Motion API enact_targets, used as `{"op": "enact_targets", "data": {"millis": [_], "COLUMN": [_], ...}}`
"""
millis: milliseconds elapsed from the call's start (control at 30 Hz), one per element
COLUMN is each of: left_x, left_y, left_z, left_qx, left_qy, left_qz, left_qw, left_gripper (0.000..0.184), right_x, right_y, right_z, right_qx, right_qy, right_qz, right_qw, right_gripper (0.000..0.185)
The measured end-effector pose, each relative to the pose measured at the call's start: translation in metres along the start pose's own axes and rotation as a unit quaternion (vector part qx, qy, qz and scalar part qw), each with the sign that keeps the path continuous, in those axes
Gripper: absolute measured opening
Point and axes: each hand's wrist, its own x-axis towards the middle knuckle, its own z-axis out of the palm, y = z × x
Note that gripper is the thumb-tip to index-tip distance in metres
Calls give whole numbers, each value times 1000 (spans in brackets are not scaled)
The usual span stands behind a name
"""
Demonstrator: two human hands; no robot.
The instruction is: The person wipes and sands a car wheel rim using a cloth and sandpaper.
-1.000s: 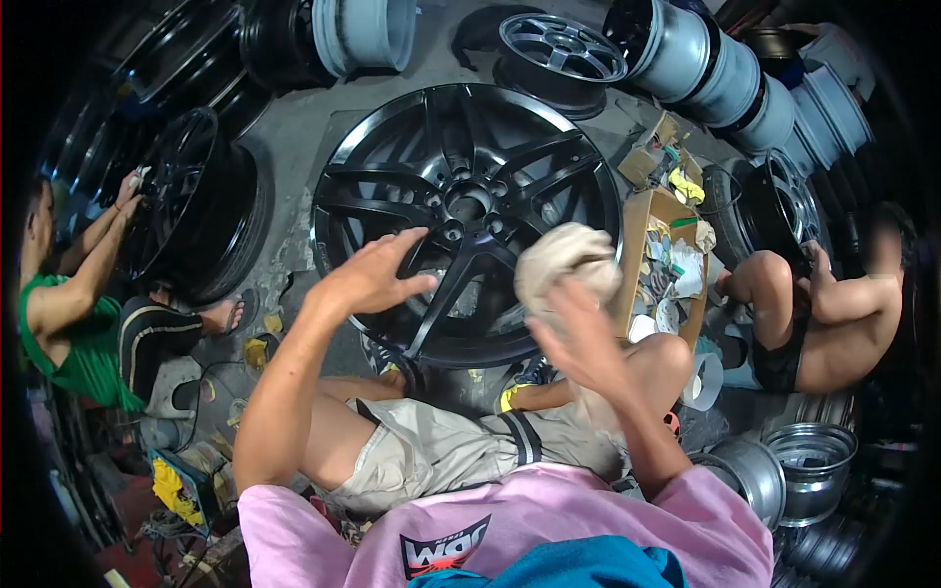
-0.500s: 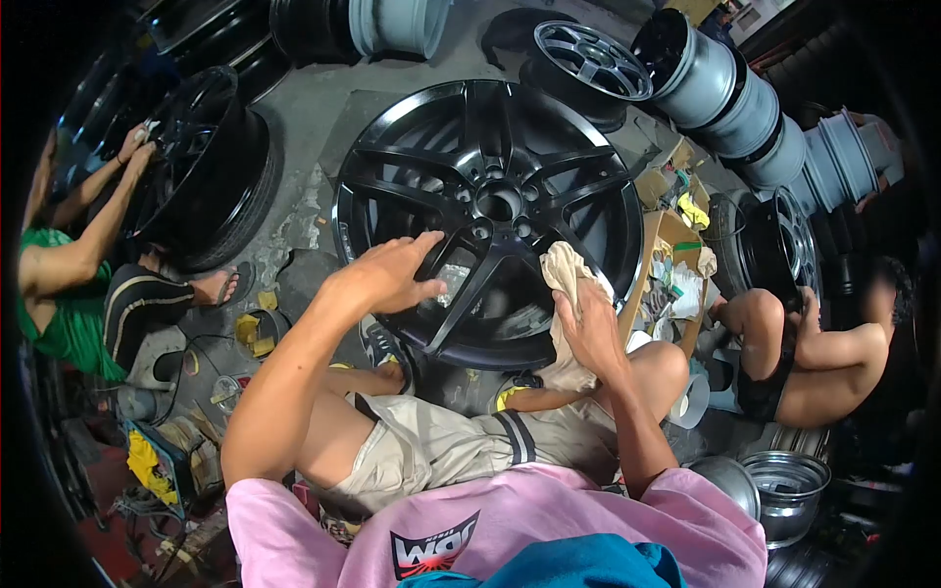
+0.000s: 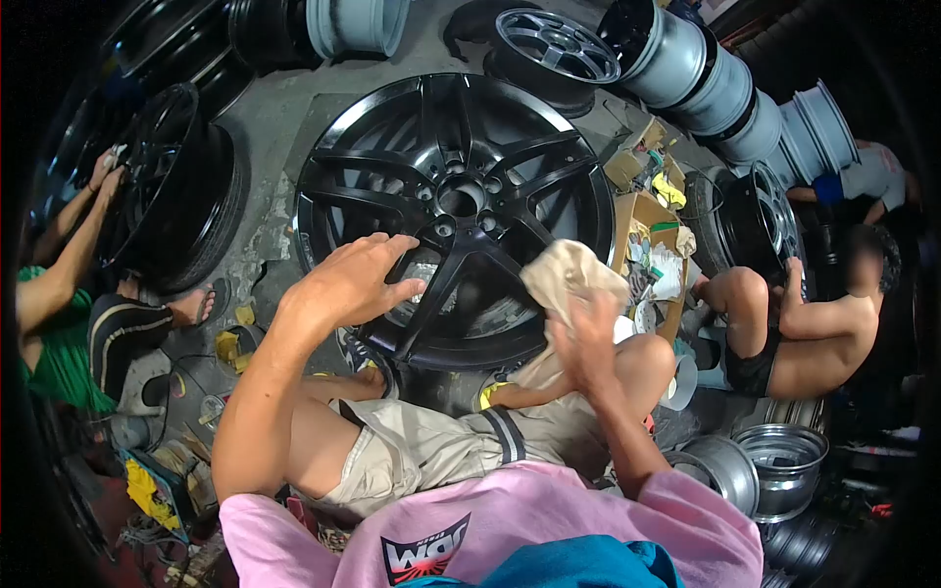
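A large glossy black alloy wheel rim [image 3: 495,265] with split spokes lies face up before my knees. My left hand [image 3: 355,279] is over its lower left edge, palm down with fingers and thumb apart, holding nothing; whether it touches the metal I cannot tell. My right hand [image 3: 588,343], slightly blurred, grips a beige cloth [image 3: 573,274] at the rim's lower right edge. The cloth bunches up above the fingers, and its tail hangs toward my leg.
Cardboard boxes [image 3: 639,211] of supplies stand right of the rim. A silver-spoked wheel [image 3: 557,45] and grey wheel barrels [image 3: 671,64] lie behind. A person in green [image 3: 59,338] handles a black wheel [image 3: 176,191] at left; another person [image 3: 823,343] sits right by a wheel.
My view has shifted, so the rim sits further left. My right hand has moved the cloth outward to the right across the rim's edge. The left hand keeps about the same place over the rim.
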Motion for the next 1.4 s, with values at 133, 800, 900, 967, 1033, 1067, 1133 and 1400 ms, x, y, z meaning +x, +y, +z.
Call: {"op": "enact_targets", "data": {"millis": [133,800,900,967,1033,1067,1133,1400], "left_x": [-1,-18,-13,-12,-20,-23,-38,-54], "left_y": [20,92,91,87,83,88,91,41], "left_z": [14,153,117,108,116,114,101,76], "left_qx": [41,274,218,197,214,229,282,-27], "left_qy": [15,-133,-241,-261,-238,-229,-208,-105], "left_qz": [26,80,27,17,10,7,69,234], "left_qw": [999,949,945,945,947,946,934,966], "left_gripper": [61,98,94,89,87,85,77,24], "right_x": [8,7,-15,6,60,95,172,414], "right_y": [57,41,14,50,86,108,130,51], "right_z": [-14,39,31,24,24,28,44,200], "right_qx": [40,87,129,55,-35,-17,-95,-30], "right_qy": [-2,167,154,112,133,119,44,125], "right_qz": [11,177,176,159,83,65,49,-192], "right_qw": [999,966,964,979,987,991,993,973], "right_gripper": [31,39,35,35,32,34,41,55]}}
